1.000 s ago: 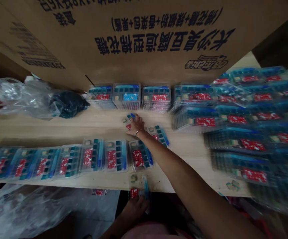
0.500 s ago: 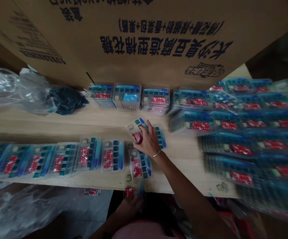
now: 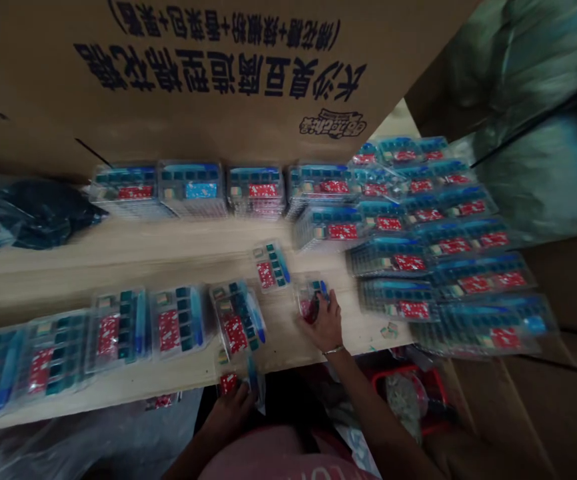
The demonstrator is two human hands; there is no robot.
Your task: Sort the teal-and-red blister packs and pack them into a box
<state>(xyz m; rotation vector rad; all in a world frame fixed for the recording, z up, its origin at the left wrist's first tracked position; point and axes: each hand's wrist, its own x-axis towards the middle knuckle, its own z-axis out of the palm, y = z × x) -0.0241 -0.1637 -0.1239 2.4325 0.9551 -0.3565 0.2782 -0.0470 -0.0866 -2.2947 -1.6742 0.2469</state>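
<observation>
Between the right hand's [image 3: 324,325] curled fingers [image 3: 334,307], a clear pack [image 3: 307,284] is pinched over the pale-wood desk [image 3: 133,250], another pack [image 3: 227,383] is gripped by the left hand [image 3: 234,404] at the near edge, and stacked packs [image 3: 342,231] are backed by a cardboard box [image 3: 203,127].

Head-worn view, forward-down over table [image 3: 168,247]

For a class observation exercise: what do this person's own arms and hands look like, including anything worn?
The left hand and right hand are ungloved, and no sleeve covers either visible forearm. A thin, pale bracelet circles the right wrist.
</observation>
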